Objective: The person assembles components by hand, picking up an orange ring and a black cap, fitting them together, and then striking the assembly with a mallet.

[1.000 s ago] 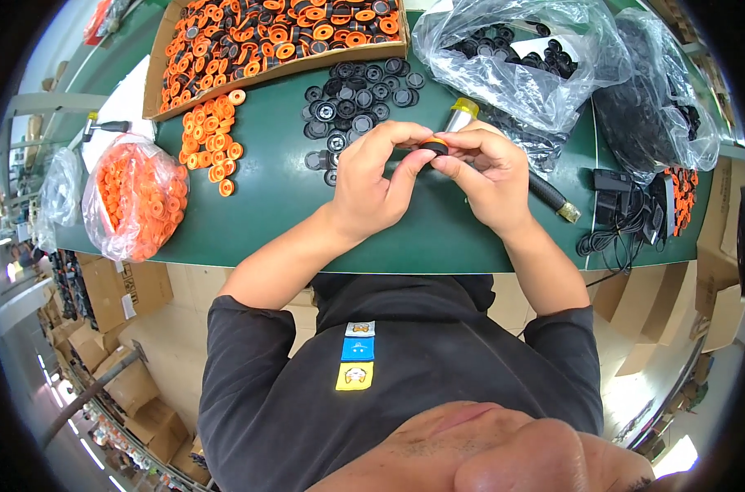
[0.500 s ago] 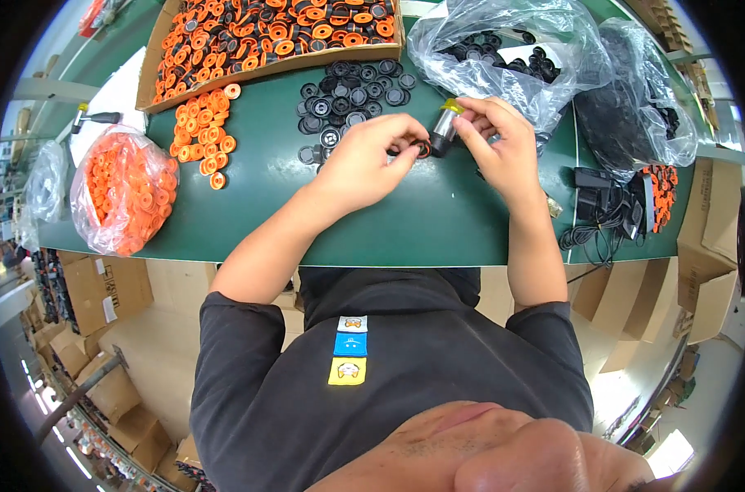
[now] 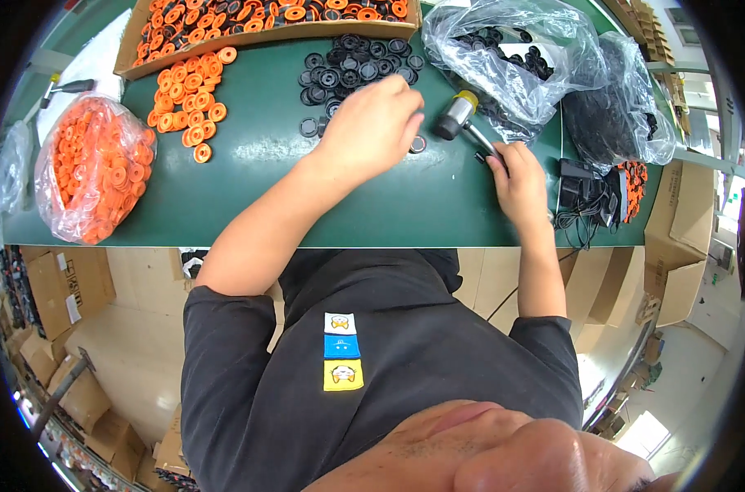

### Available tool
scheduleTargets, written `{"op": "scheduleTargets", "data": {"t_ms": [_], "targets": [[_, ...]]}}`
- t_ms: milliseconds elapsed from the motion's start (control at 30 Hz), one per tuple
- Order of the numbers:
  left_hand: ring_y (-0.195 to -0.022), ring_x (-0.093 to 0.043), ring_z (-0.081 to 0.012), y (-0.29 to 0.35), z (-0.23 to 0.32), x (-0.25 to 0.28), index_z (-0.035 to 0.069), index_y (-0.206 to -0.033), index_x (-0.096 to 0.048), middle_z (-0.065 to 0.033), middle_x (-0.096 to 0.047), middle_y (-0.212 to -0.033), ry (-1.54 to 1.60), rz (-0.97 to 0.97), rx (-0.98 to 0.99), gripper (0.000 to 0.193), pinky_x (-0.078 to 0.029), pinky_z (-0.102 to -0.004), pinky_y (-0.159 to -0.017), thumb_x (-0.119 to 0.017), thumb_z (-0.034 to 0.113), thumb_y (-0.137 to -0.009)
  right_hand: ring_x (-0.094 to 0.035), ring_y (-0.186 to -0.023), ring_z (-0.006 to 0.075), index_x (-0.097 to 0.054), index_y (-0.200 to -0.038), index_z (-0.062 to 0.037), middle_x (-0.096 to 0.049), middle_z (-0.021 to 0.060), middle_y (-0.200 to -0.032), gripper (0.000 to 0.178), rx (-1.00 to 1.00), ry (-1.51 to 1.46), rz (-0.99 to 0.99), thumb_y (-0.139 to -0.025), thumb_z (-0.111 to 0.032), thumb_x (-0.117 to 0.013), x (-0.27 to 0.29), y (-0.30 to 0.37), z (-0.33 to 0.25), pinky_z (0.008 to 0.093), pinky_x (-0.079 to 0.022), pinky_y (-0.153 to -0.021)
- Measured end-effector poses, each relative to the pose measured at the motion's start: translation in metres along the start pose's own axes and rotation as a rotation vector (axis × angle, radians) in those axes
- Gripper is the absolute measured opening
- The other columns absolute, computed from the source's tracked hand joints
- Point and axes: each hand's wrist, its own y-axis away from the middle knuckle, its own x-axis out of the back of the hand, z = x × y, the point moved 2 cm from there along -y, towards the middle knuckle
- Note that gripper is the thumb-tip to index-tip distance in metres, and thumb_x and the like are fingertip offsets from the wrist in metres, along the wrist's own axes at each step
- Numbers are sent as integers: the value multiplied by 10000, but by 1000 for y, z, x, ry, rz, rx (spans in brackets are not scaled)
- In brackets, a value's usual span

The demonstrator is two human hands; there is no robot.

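Here the right hand (image 3: 518, 182) is closed around the handle of a small mallet (image 3: 463, 121), whose black head with a yellowish band rests on the green table (image 3: 307, 205), just beside a clear bag of black parts (image 3: 512, 61). The left hand (image 3: 371, 123) lies knuckles up with its fingers curled down at the near edge of a loose heap of black round parts (image 3: 352, 70); what the fingers pinch, if anything, is hidden. One black round part (image 3: 418, 144) lies alone between the two hands. There is one mallet and two hands; the black and orange pieces are too many to count. A loose cluster of orange discs (image 3: 188, 102) sits left of the black heap, a cardboard tray (image 3: 266, 37) of more orange discs lies behind, and a clear bag of orange discs (image 3: 89, 172) rests at the table's left end. A second bag of black stuff (image 3: 614, 115) stands at the right
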Motion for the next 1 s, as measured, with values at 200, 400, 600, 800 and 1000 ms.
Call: {"op": "scheduleTargets", "data": {"t_ms": [200,400,600,800,1000], "targets": [[-905,-659,-350,-2,-5,11,28,-1000,-689,-123,-648,-989,-6,194,13,139,-544,-429,-784,-666,119,-897,-619,-760,364,-660,-1034,37,-618,166,-824,150,-258,-274,-233,-945,-84,-645,34,4,-29,402,-495,-683],[-911,-660,-350,0,0,12,24,-1003,-689,-124,-648,-993,6,140,36,154,-543,-436,-793,-671,128,-892,-619,-745,351,-670,-1103,24,-603,168,-825,186,-40,-132,-257,-932,-46,-648,31,8,-62,409,-494,-654],[-908,-657,-351,1,-2,12,32,-1002,-687,-126,-640,-983,-12,139,57,154,-539,-441,-797,-671,135,-890,-601,-728,342,-665,-1172,10,-580,159,-834,247,-37,-130,-269,-929,-29,-644,30,10,-69,409,-483,-657],[-896,-653,-357,1,-5,12,29,-991,-682,-135,-634,-965,-25,149,61,147,-535,-447,-791,-667,135,-890,-573,-705,334,-653,-1246,1,-559,159,-824,313,-54,-114,-200,-934,-7,-631,37,9,-82,399,-478,-659],[-877,-650,-356,0,-4,8,34,-980,-678,-137,-624,-934,-23,125,69,140,-537,-449,-784,-668,136,-885,-569,-719,343,-634,-1283,-4,-545,162,-823,343,-60,-121,-230,-941,-5,-622,19,15,-70,412,-477,-675]]}}
